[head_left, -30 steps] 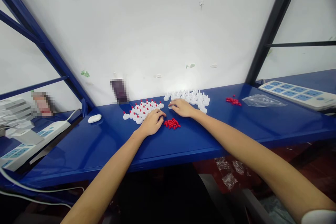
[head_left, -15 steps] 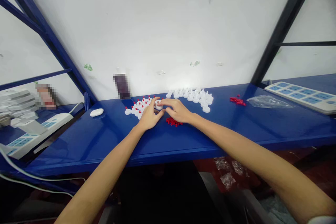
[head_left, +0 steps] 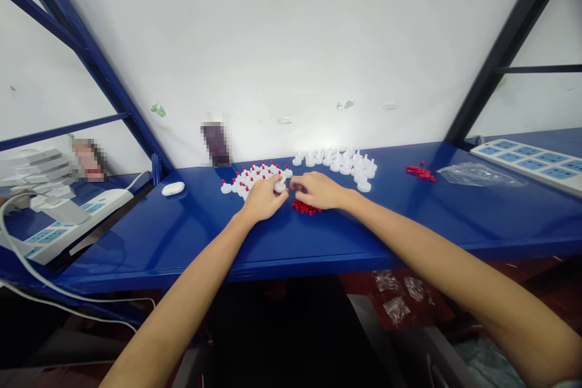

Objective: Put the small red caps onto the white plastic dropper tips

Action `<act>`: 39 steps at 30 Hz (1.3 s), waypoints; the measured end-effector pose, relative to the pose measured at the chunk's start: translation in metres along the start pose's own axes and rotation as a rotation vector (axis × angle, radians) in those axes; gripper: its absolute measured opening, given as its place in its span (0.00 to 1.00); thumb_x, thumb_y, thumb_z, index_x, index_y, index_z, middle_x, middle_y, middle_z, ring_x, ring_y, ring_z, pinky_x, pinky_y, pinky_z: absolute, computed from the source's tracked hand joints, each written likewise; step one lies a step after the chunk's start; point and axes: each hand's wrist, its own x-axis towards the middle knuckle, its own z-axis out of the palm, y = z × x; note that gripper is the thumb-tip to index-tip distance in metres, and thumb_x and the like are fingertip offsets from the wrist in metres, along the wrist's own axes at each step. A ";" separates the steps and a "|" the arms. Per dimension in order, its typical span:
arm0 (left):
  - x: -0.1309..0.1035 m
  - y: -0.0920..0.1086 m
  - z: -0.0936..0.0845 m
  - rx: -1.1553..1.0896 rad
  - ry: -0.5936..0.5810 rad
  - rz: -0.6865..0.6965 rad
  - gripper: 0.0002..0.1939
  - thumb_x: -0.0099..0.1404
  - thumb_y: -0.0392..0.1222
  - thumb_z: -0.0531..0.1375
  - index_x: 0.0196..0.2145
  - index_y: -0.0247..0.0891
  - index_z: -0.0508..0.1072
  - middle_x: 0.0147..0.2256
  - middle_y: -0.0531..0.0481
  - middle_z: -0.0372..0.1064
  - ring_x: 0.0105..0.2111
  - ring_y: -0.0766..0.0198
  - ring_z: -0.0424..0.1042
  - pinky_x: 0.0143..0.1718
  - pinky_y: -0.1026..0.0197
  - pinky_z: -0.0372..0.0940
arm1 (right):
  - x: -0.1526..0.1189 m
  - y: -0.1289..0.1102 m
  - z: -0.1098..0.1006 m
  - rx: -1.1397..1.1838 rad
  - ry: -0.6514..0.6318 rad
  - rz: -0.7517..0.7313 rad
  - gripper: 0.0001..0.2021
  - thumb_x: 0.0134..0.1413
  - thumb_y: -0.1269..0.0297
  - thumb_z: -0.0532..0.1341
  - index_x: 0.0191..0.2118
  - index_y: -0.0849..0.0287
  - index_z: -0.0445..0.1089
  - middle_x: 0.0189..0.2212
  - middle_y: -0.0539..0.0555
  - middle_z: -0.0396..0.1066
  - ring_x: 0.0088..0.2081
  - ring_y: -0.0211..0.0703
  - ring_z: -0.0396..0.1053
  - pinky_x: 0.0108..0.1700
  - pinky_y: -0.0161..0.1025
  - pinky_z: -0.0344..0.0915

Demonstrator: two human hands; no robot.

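Observation:
Between the thumb and fingers of my left hand [head_left: 264, 199] is a white nozzle cap [head_left: 280, 185]. My right hand [head_left: 319, 190] hovers just right of it over a small pile of red tips [head_left: 306, 208]; its fingers are curled together, and anything between them is too small to make out. Behind and left of my left hand stand several white caps with red tips [head_left: 249, 177]. Several white caps without red tips [head_left: 345, 163] stand in a group at the back, right of centre.
On the blue table [head_left: 191, 248] lie a white earphone case [head_left: 173, 188] at the left, more red pieces [head_left: 421, 173] and a clear plastic bag [head_left: 477, 174] at the right. Power strips [head_left: 531, 160] flank the table. A wall rises behind.
My right hand has drawn away from the cap in my left hand, leaving a gap, and now covers part of the red pile. The whole view has shifted slightly.

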 end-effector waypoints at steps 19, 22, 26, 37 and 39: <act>-0.001 -0.004 -0.001 0.016 -0.074 0.038 0.09 0.64 0.44 0.58 0.40 0.40 0.72 0.27 0.52 0.73 0.28 0.59 0.71 0.31 0.61 0.58 | -0.002 -0.008 -0.001 -0.126 -0.101 0.089 0.12 0.53 0.53 0.62 0.37 0.55 0.74 0.37 0.54 0.77 0.36 0.48 0.72 0.33 0.38 0.56; -0.001 -0.004 -0.002 0.007 -0.071 0.035 0.09 0.64 0.44 0.58 0.41 0.40 0.72 0.27 0.52 0.73 0.28 0.59 0.72 0.31 0.60 0.58 | -0.002 -0.012 0.001 -0.152 -0.112 0.094 0.13 0.52 0.51 0.63 0.35 0.55 0.74 0.38 0.55 0.77 0.36 0.49 0.73 0.34 0.39 0.58; 0.000 -0.004 -0.002 0.015 -0.067 0.047 0.08 0.63 0.44 0.58 0.39 0.40 0.72 0.27 0.52 0.73 0.28 0.59 0.71 0.31 0.61 0.58 | -0.003 -0.014 0.004 -0.155 -0.103 0.089 0.09 0.50 0.56 0.64 0.33 0.55 0.72 0.36 0.54 0.77 0.34 0.48 0.73 0.32 0.39 0.57; -0.001 -0.003 -0.003 -0.001 -0.065 0.053 0.09 0.62 0.42 0.58 0.39 0.39 0.73 0.27 0.52 0.72 0.27 0.60 0.70 0.31 0.61 0.58 | -0.002 -0.009 0.005 -0.075 -0.124 0.065 0.03 0.49 0.63 0.62 0.30 0.55 0.72 0.32 0.52 0.74 0.32 0.43 0.69 0.32 0.37 0.54; -0.001 -0.003 -0.004 -0.005 -0.061 0.054 0.08 0.63 0.42 0.58 0.38 0.39 0.72 0.26 0.52 0.71 0.27 0.61 0.69 0.31 0.61 0.57 | -0.001 -0.008 0.005 -0.028 -0.046 0.053 0.04 0.50 0.64 0.61 0.31 0.56 0.72 0.32 0.52 0.73 0.32 0.42 0.68 0.33 0.37 0.55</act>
